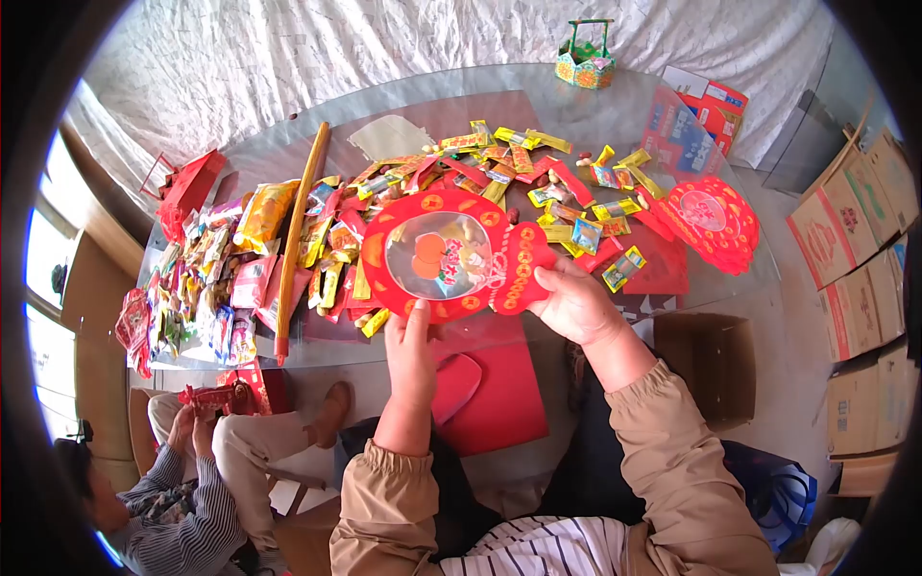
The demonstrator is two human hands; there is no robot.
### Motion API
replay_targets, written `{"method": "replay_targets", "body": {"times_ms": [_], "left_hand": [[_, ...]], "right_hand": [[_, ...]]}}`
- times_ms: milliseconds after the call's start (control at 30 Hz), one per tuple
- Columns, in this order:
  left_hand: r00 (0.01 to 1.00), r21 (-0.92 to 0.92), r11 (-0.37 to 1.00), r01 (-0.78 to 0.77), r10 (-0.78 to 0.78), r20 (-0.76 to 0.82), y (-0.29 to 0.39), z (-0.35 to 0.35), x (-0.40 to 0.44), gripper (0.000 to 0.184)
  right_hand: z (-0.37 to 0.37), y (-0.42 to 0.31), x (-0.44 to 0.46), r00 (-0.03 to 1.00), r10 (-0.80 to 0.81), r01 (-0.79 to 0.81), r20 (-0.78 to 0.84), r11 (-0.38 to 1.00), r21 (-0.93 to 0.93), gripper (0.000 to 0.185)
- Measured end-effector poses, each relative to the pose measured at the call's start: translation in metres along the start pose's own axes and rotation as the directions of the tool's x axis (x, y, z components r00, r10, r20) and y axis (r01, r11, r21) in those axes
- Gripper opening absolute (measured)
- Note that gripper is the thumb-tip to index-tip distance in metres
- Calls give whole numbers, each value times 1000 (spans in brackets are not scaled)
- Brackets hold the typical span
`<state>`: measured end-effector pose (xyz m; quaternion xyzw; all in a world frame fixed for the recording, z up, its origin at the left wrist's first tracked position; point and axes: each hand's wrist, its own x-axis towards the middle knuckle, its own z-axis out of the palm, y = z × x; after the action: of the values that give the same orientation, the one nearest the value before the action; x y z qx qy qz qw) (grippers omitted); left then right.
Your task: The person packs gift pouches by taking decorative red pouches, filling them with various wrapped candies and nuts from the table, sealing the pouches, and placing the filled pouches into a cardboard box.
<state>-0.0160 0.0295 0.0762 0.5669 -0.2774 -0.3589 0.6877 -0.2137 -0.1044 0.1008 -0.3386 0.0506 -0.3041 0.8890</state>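
Note:
A red candy bag (389, 252) with a clear round window and gold coin prints is held up over the table's near edge. Through its window several small items show. My left hand (410, 350) pinches the bag's lower rim with the thumb on the front. On the right, my right hand (576, 302) grips the bag's narrow neck end. Behind the bag lies a spread of wrapped candies (499, 173) in yellow, red and blue. Similar red bags (715, 226) lie stacked to the right.
A wooden stick (303, 230) divides the candies from another pile (211, 259) at left. A green basket (584, 69) stands at the back. A seated person (192, 499) is at lower left. Cardboard boxes (855, 259) stand right; an open box (711, 365) sits below the table.

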Motion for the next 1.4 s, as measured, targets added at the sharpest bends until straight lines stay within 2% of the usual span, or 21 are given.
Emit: {"method": "replay_targets", "body": {"times_ms": [67,167,200,300,333,467,600,633,700,767,833,867,967,1100,1133,1233,1267,1367,1400], "left_hand": [[988,-152,985,-77,55,-143,14,10,-1,15],[977,-161,967,-198,183,-107,15,2,5,27],[976,-112,971,-210,200,-91,10,-8,4,31],[967,-84,966,-246,239,-83,5,-21,5,31],[967,-118,962,-247,236,-99,8,-20,4,27],[991,30,993,-112,114,-69,22,-20,0,13],[977,-46,980,-192,187,-100,12,-27,1,11],[972,-18,976,-215,213,-100,14,-24,1,12],[960,38,965,-260,263,-95,19,-17,2,14],[960,229,935,-272,279,4,11,-29,4,17],[961,352,895,-273,269,60,6,-37,6,18],[971,243,941,-236,237,23,5,-37,6,14],[989,86,986,-145,147,-23,17,-34,3,8],[972,415,881,-230,186,144,12,-45,4,8],[972,418,878,-233,202,119,8,-47,5,9],[992,138,985,-107,97,78,12,-53,4,7],[994,142,989,-32,17,110,20,-58,3,5],[961,113,992,49,-78,265,32,-52,-1,8],[884,85,988,129,-154,441,32,-57,2,24]], "right_hand": [[-4,-4,-4,1000,27,-27,-14,999,-27,38],[-8,-5,-8,997,68,-71,-47,996,-60,36],[-8,-6,-9,994,85,-89,-64,993,-75,36],[-12,-7,-10,989,121,-131,-89,985,-115,35],[-13,-7,-10,987,132,-143,-93,981,-127,35],[-21,-4,-13,981,177,-188,-74,962,-198,35],[-11,-5,-13,979,197,-205,-57,940,-273,35],[-8,-6,-13,979,202,-205,-41,937,-284,35],[-14,-3,-11,973,232,-214,-11,874,-436,36],[-17,-2,-11,966,259,-222,-2,823,-522,37],[-13,-2,-11,959,282,-240,-9,800,-550,38],[-10,-3,-11,959,283,-238,-6,797,-555,37],[-6,-2,-10,957,290,-231,12,786,-573,32],[-9,-1,-9,943,330,-226,54,747,-625,24],[-9,-1,-9,939,339,-225,59,735,-639,23],[-7,-1,-10,920,389,-262,47,700,-664,21],[-6,-2,-11,916,400,-270,24,659,-702,21],[-4,-7,-12,902,410,-72,136,452,-889,21],[0,-10,-9,849,485,-26,207,430,-902,21]]}}
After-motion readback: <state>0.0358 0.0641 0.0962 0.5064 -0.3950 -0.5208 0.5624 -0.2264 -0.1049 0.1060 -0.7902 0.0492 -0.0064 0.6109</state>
